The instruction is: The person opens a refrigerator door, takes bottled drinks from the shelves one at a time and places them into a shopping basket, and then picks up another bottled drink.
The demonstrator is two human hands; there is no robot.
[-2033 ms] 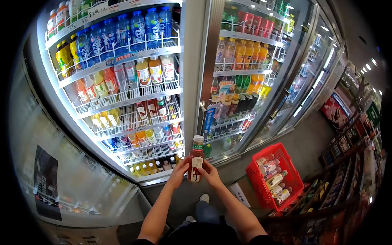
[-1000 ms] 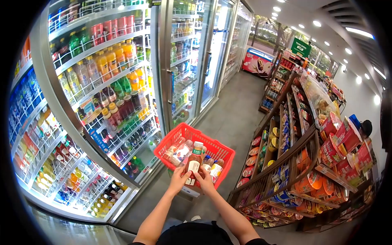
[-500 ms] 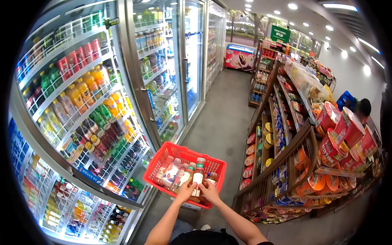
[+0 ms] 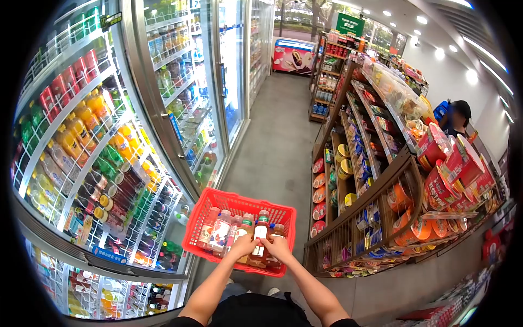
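A red plastic shopping basket (image 4: 289,229) is in front of me at the lower middle, with several drink bottles standing or leaning in it. My left hand (image 4: 243,247) and my right hand (image 4: 278,249) are closed around a dark bottle (image 4: 261,231) with a green cap and a white label, thumbs close together on its front. The lower part of that bottle is hidden by my hands. A bottle with a patterned label (image 4: 220,230) leans at the basket's left, and an amber bottle (image 4: 278,231) is just beyond my right hand.
Glass-door drink fridges (image 4: 185,82) line the left side of the aisle. On the right stands a wooden snack shelf (image 4: 357,158) with red noodle cups (image 4: 438,188) at its end. A person (image 4: 457,117) is behind it. A chest freezer (image 4: 293,56) stands at the far end.
My view has shifted to the right, so fridges and shelves sit further left. The basket appears slightly further left. Both hands stay on the green-capped bottle.
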